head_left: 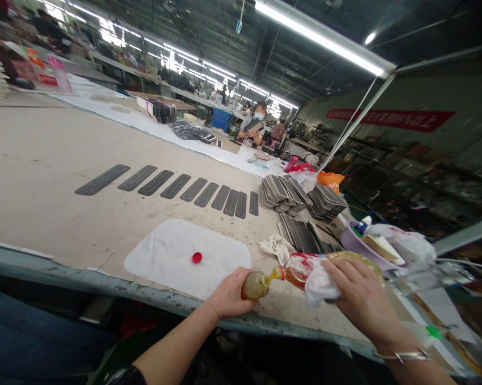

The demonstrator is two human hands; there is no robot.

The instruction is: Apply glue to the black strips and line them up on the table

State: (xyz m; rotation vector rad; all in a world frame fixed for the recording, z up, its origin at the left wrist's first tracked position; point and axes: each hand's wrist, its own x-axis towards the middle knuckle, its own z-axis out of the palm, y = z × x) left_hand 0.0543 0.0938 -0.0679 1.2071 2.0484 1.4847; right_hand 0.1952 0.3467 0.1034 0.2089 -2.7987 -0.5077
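Observation:
My left hand is wrapped round a small bottle stained yellow, tilted at the table's front edge. Held nearly level in my right hand is a large clear plastic bottle of amber liquid, with a white cloth between fingers and bottle. Its neck meets the mouth of the small bottle, where yellow liquid shows. To the left, a red cap lies on a white rounded sheet.
Several dark flat strips lie in a row on the table. Stacks of similar pieces stand to the right, near a purple basin. Across the table stands a person.

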